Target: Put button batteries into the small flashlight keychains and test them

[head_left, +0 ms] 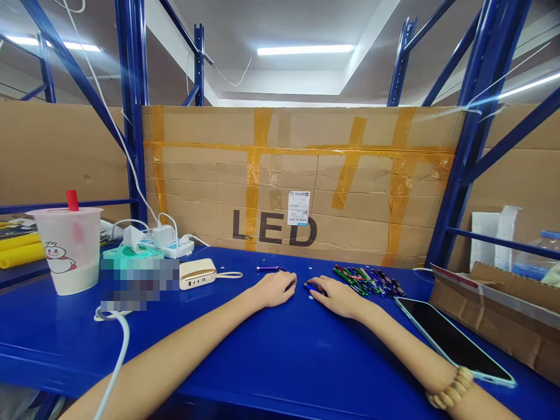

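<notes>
Over the blue tabletop (pixel 262 361), my left hand (pixel 273 289) rests with its fingers curled inward; whatever they may hold is hidden. Just behind it lies a purple pen (pixel 268 269), its right end close to my knuckles. My right hand (pixel 339 296) is a short gap to the right, its fingers closed on a blue pen (pixel 312 289) that is partly covered by them. Beyond my right wrist, a pile of several shiny pens (pixel 367 281) in green, red, blue and dark colours lies side by side.
A phone (pixel 455 338) lies by my right forearm, beside an open cardboard box (pixel 494 315). To the left are a cream power bank (pixel 198 274), a drink cup (pixel 70 251), a power strip (pixel 179 248) and a white cable (pixel 114 356). A cardboard panel (pixel 210 186) closes off the back.
</notes>
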Demonstrator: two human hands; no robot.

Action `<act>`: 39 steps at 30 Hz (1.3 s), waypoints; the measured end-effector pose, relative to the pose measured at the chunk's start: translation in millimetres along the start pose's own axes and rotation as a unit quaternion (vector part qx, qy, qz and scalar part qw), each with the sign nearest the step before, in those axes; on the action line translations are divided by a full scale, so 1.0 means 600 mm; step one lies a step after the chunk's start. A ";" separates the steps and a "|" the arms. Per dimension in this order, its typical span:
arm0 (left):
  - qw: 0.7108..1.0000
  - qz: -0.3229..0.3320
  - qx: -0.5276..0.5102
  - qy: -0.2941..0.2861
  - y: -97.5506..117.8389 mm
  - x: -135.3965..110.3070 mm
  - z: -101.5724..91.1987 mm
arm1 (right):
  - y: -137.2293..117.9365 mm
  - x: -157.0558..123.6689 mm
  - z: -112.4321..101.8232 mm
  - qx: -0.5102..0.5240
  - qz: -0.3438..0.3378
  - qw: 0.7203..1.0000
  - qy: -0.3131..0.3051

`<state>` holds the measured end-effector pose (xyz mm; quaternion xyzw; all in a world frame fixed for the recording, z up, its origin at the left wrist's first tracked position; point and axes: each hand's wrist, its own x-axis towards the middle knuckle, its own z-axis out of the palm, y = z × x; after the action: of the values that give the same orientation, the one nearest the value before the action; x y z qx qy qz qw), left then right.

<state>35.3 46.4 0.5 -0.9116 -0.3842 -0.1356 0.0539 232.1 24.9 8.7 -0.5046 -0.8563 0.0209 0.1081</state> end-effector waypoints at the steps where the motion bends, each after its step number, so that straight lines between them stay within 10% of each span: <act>1: 1.000 0.000 0.001 0.000 0.000 0.000 0.000 | 0.000 0.000 0.000 -0.001 0.000 1.000 0.000; 39: 1.000 0.000 0.000 0.001 0.000 0.000 0.000 | -0.003 -0.001 -0.002 -0.006 0.003 1.000 -0.007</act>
<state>35.3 46.4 0.5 -0.9117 -0.3838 -0.1364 0.0542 231.2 23.5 9.9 -0.5080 -0.8554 0.0195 0.0990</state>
